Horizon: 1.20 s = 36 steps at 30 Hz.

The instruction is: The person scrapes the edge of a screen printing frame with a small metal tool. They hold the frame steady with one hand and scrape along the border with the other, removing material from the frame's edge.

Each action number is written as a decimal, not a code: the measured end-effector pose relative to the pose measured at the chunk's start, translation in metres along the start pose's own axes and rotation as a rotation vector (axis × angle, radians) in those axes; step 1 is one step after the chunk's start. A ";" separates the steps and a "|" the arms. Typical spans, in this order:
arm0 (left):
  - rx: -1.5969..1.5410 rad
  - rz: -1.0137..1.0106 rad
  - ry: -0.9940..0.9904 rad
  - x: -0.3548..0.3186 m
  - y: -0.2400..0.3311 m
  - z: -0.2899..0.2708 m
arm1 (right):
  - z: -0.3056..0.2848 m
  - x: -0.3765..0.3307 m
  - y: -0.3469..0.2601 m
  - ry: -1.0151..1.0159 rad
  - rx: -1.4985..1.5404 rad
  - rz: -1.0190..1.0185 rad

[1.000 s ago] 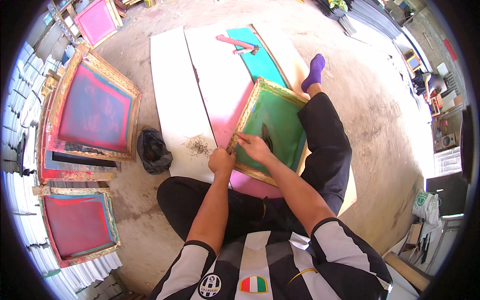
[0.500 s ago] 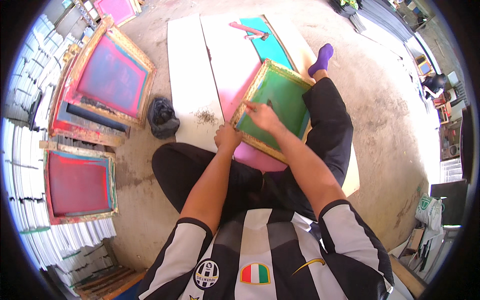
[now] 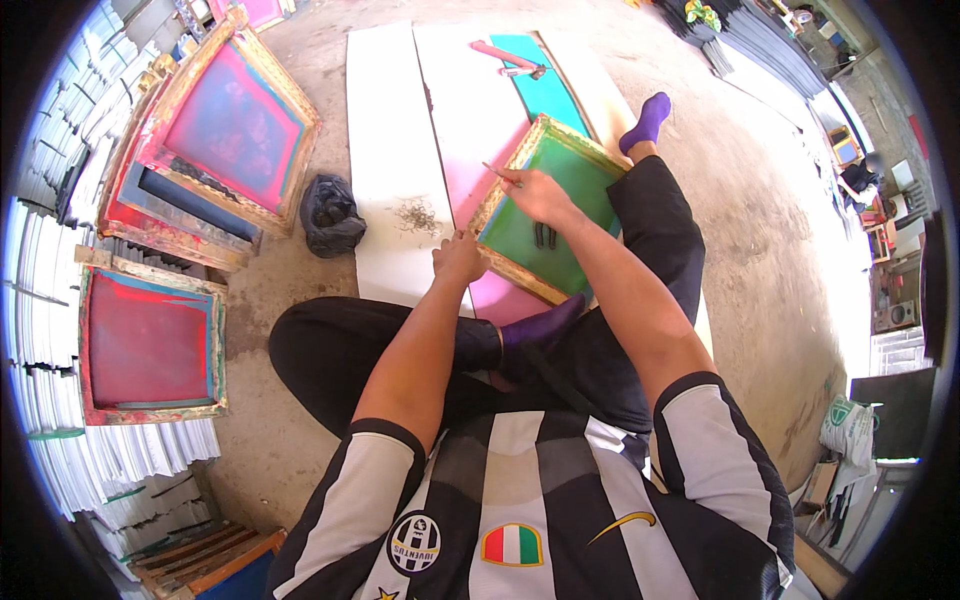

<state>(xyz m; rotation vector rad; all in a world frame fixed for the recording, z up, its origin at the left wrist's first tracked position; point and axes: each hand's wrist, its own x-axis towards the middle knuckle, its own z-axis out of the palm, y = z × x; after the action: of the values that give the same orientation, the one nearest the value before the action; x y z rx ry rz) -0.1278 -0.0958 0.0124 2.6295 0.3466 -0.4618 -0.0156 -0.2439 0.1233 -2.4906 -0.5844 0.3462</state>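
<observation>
Head view: nearest is the person's striped shirt (image 3: 515,470), with bent legs in black trousers (image 3: 340,345) and purple socks; the left hand (image 3: 460,257) is at the near left corner of a wooden frame (image 3: 548,290), its fingers curled in; I can't tell if it pinches anything; the frame lies tilted round on the white boards (image 3: 390,120), toward their right side, with green mesh (image 3: 575,260) stretched across it; one leg runs along its right side.

On the mesh, by the right wrist, is a dark tool with two handles (image 3: 552,237); the right hand (image 3: 545,197) is over the frame, its fingers pinching a thin stick tool (image 3: 495,171), whose tip pokes out past the frame's left edge; a little heap of thin bits (image 3: 417,215) sits on the left board, near its right edge; a black bag (image 3: 332,215) is on the floor, just beside the boards' left edge.

Near the boards' far edge, a hammer (image 3: 495,51) lies partly on a blue-green strip (image 3: 545,95); more frames (image 3: 235,130) lean on the left; far off to the right is another person (image 3: 858,180).
</observation>
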 end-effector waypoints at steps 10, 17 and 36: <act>-0.332 0.060 0.152 -0.017 -0.022 0.021 | 0.033 0.024 0.018 -0.129 -0.038 0.010; -0.430 -0.030 0.318 -0.009 -0.032 0.039 | 0.043 0.051 0.026 -0.098 -0.115 -0.057; -0.740 -0.139 0.449 0.006 -0.019 0.050 | 0.057 0.012 0.070 -0.265 -0.084 0.116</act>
<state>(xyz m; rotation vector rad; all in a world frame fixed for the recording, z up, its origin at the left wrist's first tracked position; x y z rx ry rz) -0.1413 -0.1019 -0.0391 1.9556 0.6903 0.2070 -0.0022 -0.2653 0.0356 -2.5845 -0.5688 0.7176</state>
